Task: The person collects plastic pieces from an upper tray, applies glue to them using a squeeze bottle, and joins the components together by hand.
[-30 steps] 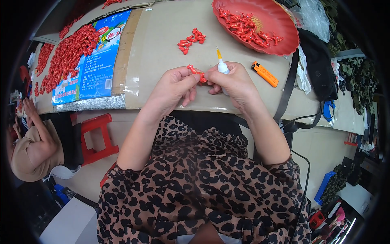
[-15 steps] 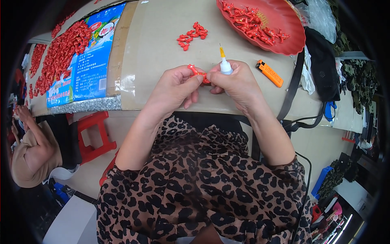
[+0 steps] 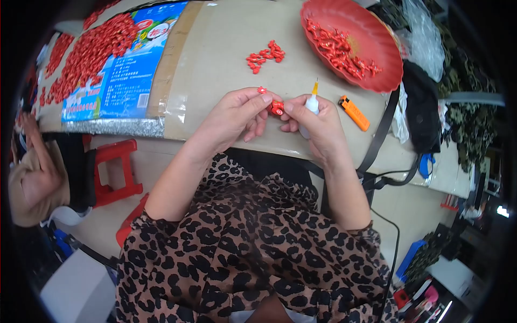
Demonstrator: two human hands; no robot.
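Observation:
Between my hands is a small glossy red figurine [image 3: 277, 108], partly covered by fingers. My left hand [image 3: 240, 114] pinches it, and a red end with a pale flower-like mark sticks up above the thumb. The fingertips of my right hand [image 3: 319, 119] meet the figurine's right side. Tucked in that same hand is a white glue bottle [image 3: 312, 104] with a yellow needle tip pointing up. Beyond my hands lies a little group of red pieces [image 3: 265, 56] on the table [image 3: 215, 54].
A red scalloped plate [image 3: 385, 59] of red figurines stands at the far right. An orange lighter [image 3: 354, 113] lies right of my hand, near a black strap and bag [image 3: 423, 102]. Many red pieces [image 3: 102, 51] cover a blue printed sheet [image 3: 129, 81] at left. Another person [image 3: 40, 172] sits at left.
The view has shifted and tilted slightly. The figurine has turned between my fingers, so a round patterned end now shows by my right fingertips. Both hands keep their grip.

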